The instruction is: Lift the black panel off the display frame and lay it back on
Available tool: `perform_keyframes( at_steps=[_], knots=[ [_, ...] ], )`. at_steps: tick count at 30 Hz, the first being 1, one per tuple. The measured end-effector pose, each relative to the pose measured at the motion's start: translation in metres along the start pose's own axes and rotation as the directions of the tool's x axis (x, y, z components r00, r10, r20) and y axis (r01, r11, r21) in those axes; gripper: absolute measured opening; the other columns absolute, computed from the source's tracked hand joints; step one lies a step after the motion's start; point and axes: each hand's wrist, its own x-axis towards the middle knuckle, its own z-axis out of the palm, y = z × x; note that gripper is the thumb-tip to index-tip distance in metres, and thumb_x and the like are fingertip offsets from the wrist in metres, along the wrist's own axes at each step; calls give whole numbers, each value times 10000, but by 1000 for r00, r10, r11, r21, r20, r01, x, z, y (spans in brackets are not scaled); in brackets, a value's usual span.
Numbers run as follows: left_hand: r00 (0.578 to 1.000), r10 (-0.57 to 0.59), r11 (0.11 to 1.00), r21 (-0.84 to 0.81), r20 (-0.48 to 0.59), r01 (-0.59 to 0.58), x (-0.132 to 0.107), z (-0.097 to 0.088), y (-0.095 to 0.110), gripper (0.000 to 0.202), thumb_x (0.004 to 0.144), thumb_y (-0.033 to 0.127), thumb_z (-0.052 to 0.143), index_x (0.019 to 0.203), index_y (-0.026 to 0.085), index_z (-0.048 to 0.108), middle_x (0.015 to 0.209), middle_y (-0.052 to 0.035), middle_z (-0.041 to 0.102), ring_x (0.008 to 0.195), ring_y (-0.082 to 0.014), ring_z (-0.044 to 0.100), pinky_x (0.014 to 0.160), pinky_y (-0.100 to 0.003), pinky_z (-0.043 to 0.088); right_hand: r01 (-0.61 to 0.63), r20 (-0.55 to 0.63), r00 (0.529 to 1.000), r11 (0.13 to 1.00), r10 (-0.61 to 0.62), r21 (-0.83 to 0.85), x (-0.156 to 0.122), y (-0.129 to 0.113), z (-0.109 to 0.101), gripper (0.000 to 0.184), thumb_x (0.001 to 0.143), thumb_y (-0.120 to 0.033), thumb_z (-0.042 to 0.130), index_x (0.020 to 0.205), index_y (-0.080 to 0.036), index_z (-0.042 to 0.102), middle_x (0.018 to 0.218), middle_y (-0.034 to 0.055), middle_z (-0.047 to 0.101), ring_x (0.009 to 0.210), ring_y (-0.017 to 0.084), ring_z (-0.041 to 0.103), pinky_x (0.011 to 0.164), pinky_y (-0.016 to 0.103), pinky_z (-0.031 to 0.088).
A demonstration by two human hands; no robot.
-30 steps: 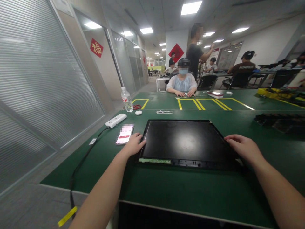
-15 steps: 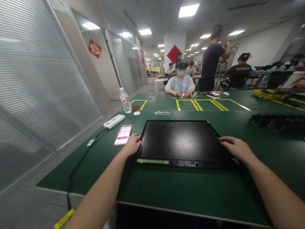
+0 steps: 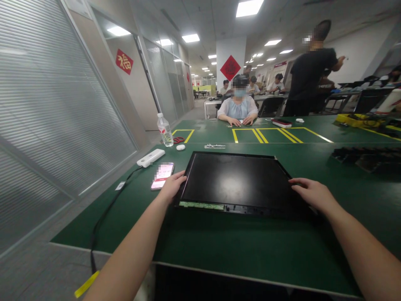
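One green strip, much like a circuit board, is set along the left part of the near edge of a flat black panel; the rest of that edge is black and dotted with small marks. The panel is held over the middle of the green surface, screen side up; whether its underside is touched by the surface cannot be told. Its left edge is gripped by the left hand, its right edge by the right hand, both partly open, with fingers loosely bent; how far they are tucked beneath is hidden. The dark screen is framed by a narrow black border, and its middle is blurred by a soft grey glare. A small pale bit is seen at the far right corner. Beyond the left hand, a lit phone is laid.
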Motion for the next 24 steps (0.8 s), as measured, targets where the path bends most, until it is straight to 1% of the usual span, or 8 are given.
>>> perform_keyframes(
  at_steps=[2, 4, 9, 13, 15, 20, 24],
  knots=[
    [998, -47, 998, -46, -29, 46, -2, 3, 3, 452, 803, 82, 659, 1240, 160, 742, 728, -44, 780, 548, -170, 691, 532, -249, 559, 2, 2, 1000, 1000, -2, -8, -1, -1, -1, 332, 743, -405, 637, 971, -255, 826, 812, 70, 749, 688, 232, 663, 615, 337, 490],
    [997, -66, 994, -92, -47, 61, -3, 5, 5, 471, 814, 69, 658, 1275, 146, 718, 727, -47, 779, 523, -158, 682, 509, -237, 556, -5, 7, 1000, 1000, 6, -13, -2, -4, -2, 323, 741, -397, 639, 963, -256, 827, 798, 67, 743, 685, 231, 663, 623, 338, 494],
    [996, -73, 983, -172, -50, 64, -1, 6, 6, 470, 824, 39, 656, 1285, 119, 701, 711, -50, 771, 506, -143, 677, 491, -215, 550, -24, 27, 999, 1000, 24, -6, -4, -8, -6, 322, 737, -384, 638, 965, -257, 828, 821, 69, 751, 695, 232, 669, 620, 335, 495],
    [995, -82, 976, -207, -65, 67, 2, 7, 6, 439, 843, 38, 646, 1269, 126, 698, 710, -39, 767, 516, -138, 682, 495, -204, 550, -27, 39, 999, 1000, 27, -7, -3, -6, -5, 329, 744, -392, 633, 974, -260, 828, 843, 69, 754, 702, 230, 673, 628, 334, 497],
    [995, -93, 970, -230, -46, 80, 5, 6, 5, 442, 854, 50, 642, 1288, 127, 681, 704, -34, 760, 525, -141, 688, 497, -204, 550, -21, 32, 999, 1000, 22, -7, -2, -5, -5, 329, 743, -400, 634, 970, -261, 827, 855, 71, 757, 699, 231, 673, 623, 336, 497],
    [992, -96, 942, -316, 78, 115, 15, 3, -3, 505, 853, 60, 643, 1354, 125, 623, 713, -26, 756, 529, -150, 701, 512, -216, 559, -12, 27, 1000, 1000, 12, -13, -3, -4, -4, 330, 740, -407, 631, 963, -265, 828, 867, 69, 761, 713, 237, 673, 626, 342, 499],
    [990, -94, 936, -329, 109, 125, 21, 0, -10, 524, 815, 89, 711, 1331, 131, 630, 757, -42, 775, 554, -172, 724, 536, -236, 578, -12, 14, 1000, 1000, 12, -7, -3, -2, -2, 333, 744, -398, 623, 966, -262, 831, 852, 71, 757, 719, 242, 675, 627, 343, 496]
  ],
)
